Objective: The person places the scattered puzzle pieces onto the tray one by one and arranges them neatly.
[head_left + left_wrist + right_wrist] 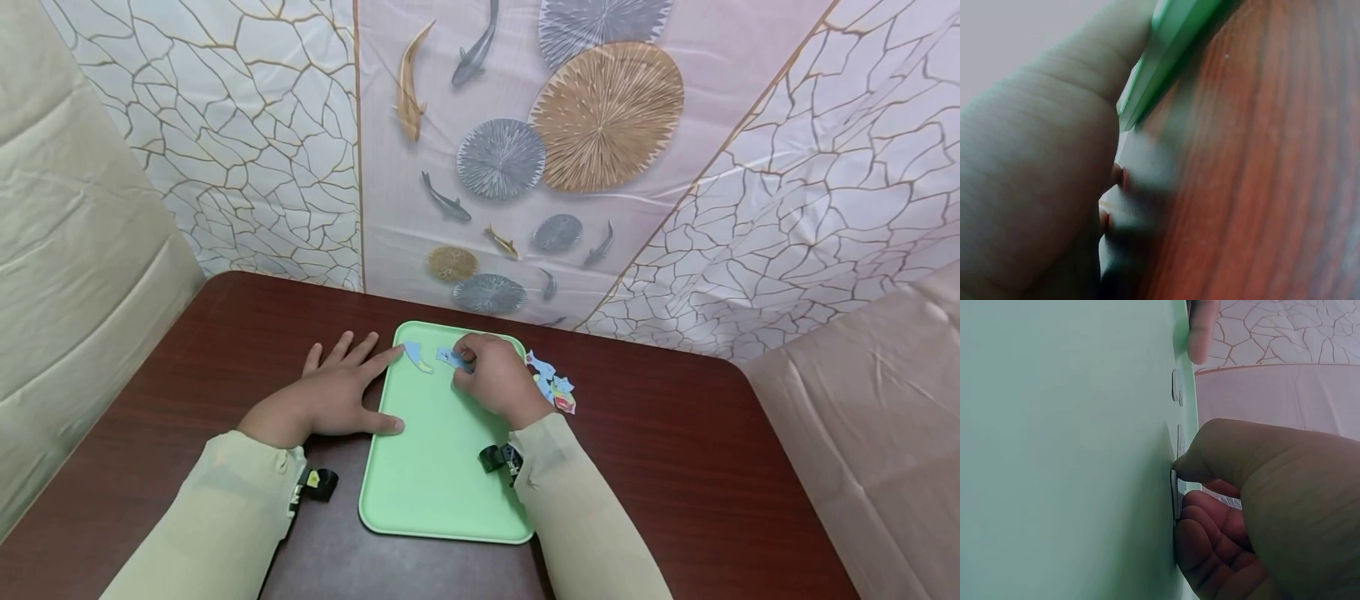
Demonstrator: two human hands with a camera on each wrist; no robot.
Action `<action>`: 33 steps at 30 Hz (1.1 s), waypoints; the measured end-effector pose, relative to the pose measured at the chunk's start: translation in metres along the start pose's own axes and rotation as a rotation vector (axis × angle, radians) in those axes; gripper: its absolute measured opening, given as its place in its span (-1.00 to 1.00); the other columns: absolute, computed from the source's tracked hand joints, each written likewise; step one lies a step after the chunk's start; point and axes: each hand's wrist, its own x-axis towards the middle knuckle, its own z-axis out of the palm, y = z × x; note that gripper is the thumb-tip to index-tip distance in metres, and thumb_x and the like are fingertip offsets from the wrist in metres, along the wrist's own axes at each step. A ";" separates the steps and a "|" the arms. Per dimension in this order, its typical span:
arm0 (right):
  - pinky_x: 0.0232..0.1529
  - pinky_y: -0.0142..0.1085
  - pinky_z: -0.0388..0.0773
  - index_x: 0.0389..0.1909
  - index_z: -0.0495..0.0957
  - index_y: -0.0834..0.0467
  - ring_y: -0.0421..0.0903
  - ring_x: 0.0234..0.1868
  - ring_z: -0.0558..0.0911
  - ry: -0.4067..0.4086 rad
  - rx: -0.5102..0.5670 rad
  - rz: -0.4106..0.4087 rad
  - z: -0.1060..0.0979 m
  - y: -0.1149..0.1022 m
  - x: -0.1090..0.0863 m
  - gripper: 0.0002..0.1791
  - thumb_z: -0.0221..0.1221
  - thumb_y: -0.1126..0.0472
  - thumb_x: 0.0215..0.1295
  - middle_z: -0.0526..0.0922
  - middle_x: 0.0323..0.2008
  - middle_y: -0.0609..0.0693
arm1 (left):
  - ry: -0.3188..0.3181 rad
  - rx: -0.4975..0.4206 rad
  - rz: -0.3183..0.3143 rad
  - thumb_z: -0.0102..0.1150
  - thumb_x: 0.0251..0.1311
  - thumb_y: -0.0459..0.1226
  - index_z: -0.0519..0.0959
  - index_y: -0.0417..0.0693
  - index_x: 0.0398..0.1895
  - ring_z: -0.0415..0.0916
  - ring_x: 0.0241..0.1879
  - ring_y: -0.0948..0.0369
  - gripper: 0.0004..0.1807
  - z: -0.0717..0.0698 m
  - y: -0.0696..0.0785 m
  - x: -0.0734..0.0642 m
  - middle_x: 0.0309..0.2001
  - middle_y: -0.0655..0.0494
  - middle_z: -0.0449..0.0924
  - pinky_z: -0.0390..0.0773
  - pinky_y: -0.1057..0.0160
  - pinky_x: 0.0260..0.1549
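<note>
On a tray (442,483) seemingly steadied by the wide-spread left hand (330,400), a puzzle piece (1174,492) is pinched by the right hand (504,380).

Your tray (442,483): light green. Flat pieces (412,352): light blue, some yellow, red. Counter (675,467): reddish brown, wood-grained. Your sleeves (210,517): pale yellowish.

Green tray (442,467) on a brown table (675,475)

The table has dark wood lines. The tray lies flat on it, under the pinching right hand (498,379). Small bits (562,386) sit in a pile just right of that hand.
</note>
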 end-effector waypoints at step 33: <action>0.16 -0.03 0.74 0.21 0.75 0.14 0.06 0.11 0.77 0.005 -0.028 0.006 -0.030 -0.009 -0.007 -0.63 0.39 0.06 0.53 0.79 0.11 0.09 | 0.003 0.001 0.000 0.45 0.18 0.50 0.01 0.46 0.89 -0.42 0.84 -0.39 0.30 0.000 0.002 0.000 0.89 -0.17 -0.22 -0.40 -0.64 0.63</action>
